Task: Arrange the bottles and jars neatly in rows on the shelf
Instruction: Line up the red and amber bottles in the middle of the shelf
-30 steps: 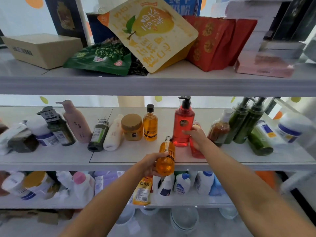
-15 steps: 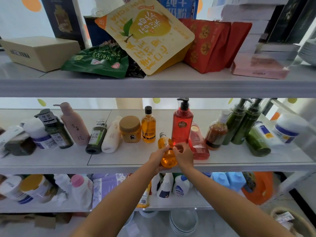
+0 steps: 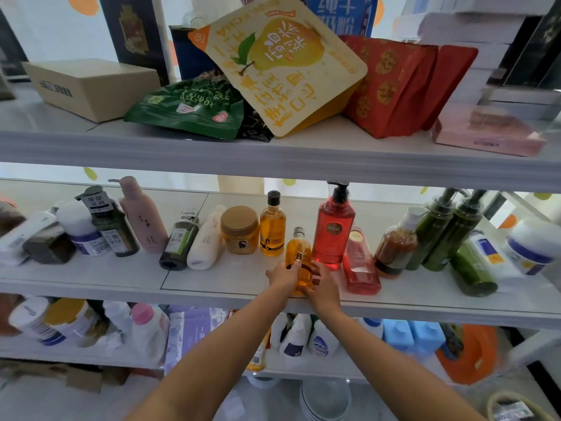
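A small amber bottle (image 3: 299,256) with a silver cap stands near the front edge of the middle shelf (image 3: 212,278). My left hand (image 3: 283,275) grips its left side and my right hand (image 3: 323,285) grips its right side. Behind it stand a taller amber bottle (image 3: 272,227) with a black cap, a red pump bottle (image 3: 333,230) and a brown-lidded jar (image 3: 239,229). A pink bottle (image 3: 361,262) leans just right of my right hand. A dark green bottle (image 3: 179,241) and a white bottle (image 3: 206,238) lie tilted to the left.
Further left are a pink pump bottle (image 3: 141,214), a dark green bottle (image 3: 110,226) and a white jar (image 3: 80,227). To the right stand a brown bottle (image 3: 394,247) and two green pump bottles (image 3: 449,229). Snack bags (image 3: 282,68) fill the upper shelf; detergent bottles (image 3: 321,338) sit below.
My right hand left the pink bottle and came to the small amber bottle. Both hands now hold it, and it has moved from in front of the shelf edge onto the shelf.
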Demonstrator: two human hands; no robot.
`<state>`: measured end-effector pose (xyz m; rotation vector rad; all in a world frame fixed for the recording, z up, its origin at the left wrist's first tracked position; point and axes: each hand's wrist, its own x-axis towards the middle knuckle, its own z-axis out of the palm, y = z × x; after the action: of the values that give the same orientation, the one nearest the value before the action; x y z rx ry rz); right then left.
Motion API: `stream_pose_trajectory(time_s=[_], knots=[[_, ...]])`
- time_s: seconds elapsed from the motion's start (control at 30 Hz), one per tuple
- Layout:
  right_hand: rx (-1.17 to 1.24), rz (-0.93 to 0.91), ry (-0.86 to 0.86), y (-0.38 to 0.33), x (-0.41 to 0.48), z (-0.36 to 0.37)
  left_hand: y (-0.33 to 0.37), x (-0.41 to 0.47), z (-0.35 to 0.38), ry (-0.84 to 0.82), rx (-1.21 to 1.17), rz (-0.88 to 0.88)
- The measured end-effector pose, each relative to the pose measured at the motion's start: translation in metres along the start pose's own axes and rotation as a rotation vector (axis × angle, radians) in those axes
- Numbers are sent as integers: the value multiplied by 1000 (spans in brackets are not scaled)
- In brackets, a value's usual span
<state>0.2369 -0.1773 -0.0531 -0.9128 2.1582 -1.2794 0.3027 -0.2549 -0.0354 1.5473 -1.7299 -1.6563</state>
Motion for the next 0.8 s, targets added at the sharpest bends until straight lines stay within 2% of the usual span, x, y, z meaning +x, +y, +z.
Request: stream_pose_trajectory(time_s=[0.13,0.37,0.53,0.7,0.8], knots=[[-7,-10,69,0,0,13,1,2,-9,30,176,-8],[-219,-101,49,-1,18,12,2,16,-11,-36,-156,55],[-369,-145,35,3,25,10,-39,80,8,-12,-163,-17],[-512,-179,65,0,24,14,-8,20,-12,-75,-268,20],[-564,-185,103,-2,24,20,-15,17,-16,-33,-235,28]])
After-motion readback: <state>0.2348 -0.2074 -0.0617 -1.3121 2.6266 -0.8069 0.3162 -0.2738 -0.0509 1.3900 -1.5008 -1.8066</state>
